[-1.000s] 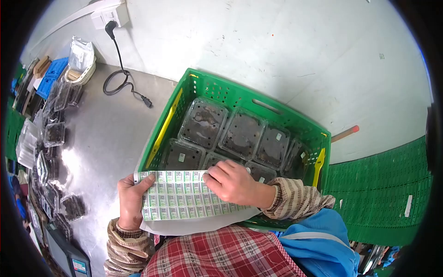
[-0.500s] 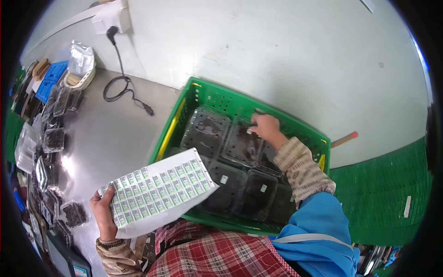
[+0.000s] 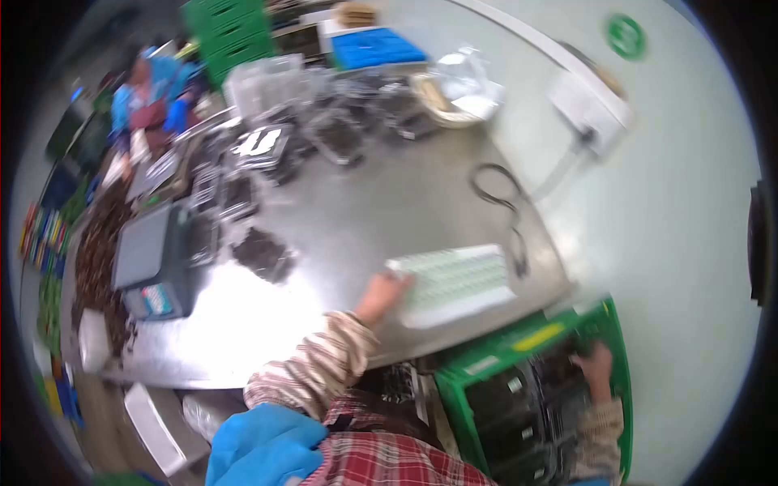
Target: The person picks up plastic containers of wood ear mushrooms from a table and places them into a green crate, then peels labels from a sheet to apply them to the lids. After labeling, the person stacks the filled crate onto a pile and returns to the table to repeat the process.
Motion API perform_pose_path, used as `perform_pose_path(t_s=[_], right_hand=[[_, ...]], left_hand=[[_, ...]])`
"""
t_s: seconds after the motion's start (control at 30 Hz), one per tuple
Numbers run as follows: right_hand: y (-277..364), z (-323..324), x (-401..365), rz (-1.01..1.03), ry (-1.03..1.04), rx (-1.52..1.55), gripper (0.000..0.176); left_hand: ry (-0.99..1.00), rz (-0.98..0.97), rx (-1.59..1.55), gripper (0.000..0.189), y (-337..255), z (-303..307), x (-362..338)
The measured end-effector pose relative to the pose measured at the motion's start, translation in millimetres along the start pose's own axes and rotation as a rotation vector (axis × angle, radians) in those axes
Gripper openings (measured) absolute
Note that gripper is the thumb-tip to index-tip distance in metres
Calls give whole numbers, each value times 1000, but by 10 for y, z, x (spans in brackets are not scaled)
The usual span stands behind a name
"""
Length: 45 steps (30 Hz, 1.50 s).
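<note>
My left hand [image 3: 382, 298] is closed on the left edge of a white sheet of small green-and-white labels [image 3: 458, 283], held over the metal table [image 3: 365, 219]. My right hand [image 3: 596, 364] is inside the green crate [image 3: 454, 405] at the lower right, at its far end. It touches or hovers just above a clear-lidded box [image 3: 555, 364] of dark contents; motion blur hides whether its fingers hold anything. Nearer boxes in the crate [image 3: 519, 433] carry small labels on their lids.
A grey scale [image 3: 154, 259] stands at the left beside a dark brown pile [image 3: 97, 263]. Several clear boxes [image 3: 336, 134] and a white basket [image 3: 446, 109] line the far side. A black cable [image 3: 498, 178] lies near the wall. Another person [image 3: 150, 97] is at upper left.
The view has swung left, bringing the table, scale and other person into sight. The label sheet is now over the table instead of partly over the crate. My right hand remains at the crate.
</note>
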State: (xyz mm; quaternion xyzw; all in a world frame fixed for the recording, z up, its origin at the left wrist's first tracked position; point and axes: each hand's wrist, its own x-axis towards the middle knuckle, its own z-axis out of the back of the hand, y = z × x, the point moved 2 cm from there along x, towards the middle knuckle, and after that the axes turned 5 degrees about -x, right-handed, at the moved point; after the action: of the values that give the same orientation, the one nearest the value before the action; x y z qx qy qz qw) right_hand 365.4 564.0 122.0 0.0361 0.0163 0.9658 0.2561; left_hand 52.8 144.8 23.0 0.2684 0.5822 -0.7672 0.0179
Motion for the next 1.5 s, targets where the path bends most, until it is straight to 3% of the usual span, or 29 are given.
perform_pose_path(t_s=[0.03,0.07,0.1,0.17,0.23,0.3,0.37,0.43,0.5,0.57,0.63,0.7,0.77,0.83,0.87,0.97,1.0,1.03,1.1,1.13,1.17,1.23,1.27,1.3,1.37,1.4,1.5], right_hand=[[103,148,-35,-173,59,-166,49],[186,227,-55,-144,-124,-242,43],[362,440,21,-197,-116,-13,36],[758,655,195,-156,-187,67,29],[1591,748,465,-5,-134,366,26],[2461,560,864,57,121,649,28],[3223,195,1326,331,193,651,32],[3938,-98,1787,468,312,641,39],[4583,-195,2202,471,391,530,46],[5035,-460,2733,557,325,488,54],[5457,-551,3177,540,274,494,57],[5820,-702,3674,503,185,495,65],[6063,-880,4049,388,160,542,74],[6246,-1125,4324,314,151,519,79],[6338,-1233,4405,312,215,614,82],[6482,-1421,4483,289,405,860,88],[6519,-1463,4466,307,379,950,76],[6487,-1462,4453,309,381,938,76],[6445,-1305,4327,234,464,505,52],[6364,-1355,4301,255,438,523,36],[6304,-1309,4208,255,436,520,36],[6232,-1226,3933,96,602,1117,27],[6156,-1199,3843,87,556,1198,21],[5993,-1194,3763,65,566,1184,21],[5671,-1154,3622,47,667,1484,27],[5628,-930,3398,32,703,1576,39],[4992,-950,2998,-80,731,1709,40]], left_hand=[[153,90,-109,43,-210,70,-205],[132,-133,-13,40,-63,193,-134],[95,-134,-38,40,-48,459,-83],[-495,-485,141,42,-28,1059,-285],[-861,-602,475,51,38,1984,-205],[-1040,-395,662,63,49,2578,-95],[-1050,-248,750,71,256,2979,177],[-999,-213,712,75,226,3224,401],[-1012,-285,693,74,80,3549,647],[-1105,-336,810,72,-26,3982,940],[-1159,-245,861,74,-125,4466,1226],[-1223,-67,839,79,-174,4954,1470],[-1005,226,550,93,-169,5298,1537],[-886,236,396,94,-154,5402,1499],[-938,176,399,91,-158,5353,1491],[-841,191,435,83,-128,5157,1375],[-848,145,388,80,-76,5089,1344],[-845,149,377,80,-39,5089,1339],[-576,213,40,76,36,5094,1393],[-337,247,-198,69,56,5061,1449],[-335,245,-201,69,16,4986,1461],[-375,180,-122,61,-125,4696,1520],[-418,144,-170,49,-234,4549,1494],[-401,165,-174,49,-298,4416,1438],[-456,3,-143,49,-437,4260,1372],[-512,-120,-156,49,-459,4192,1344],[-583,-384,-29,55,-660,3922,916]])
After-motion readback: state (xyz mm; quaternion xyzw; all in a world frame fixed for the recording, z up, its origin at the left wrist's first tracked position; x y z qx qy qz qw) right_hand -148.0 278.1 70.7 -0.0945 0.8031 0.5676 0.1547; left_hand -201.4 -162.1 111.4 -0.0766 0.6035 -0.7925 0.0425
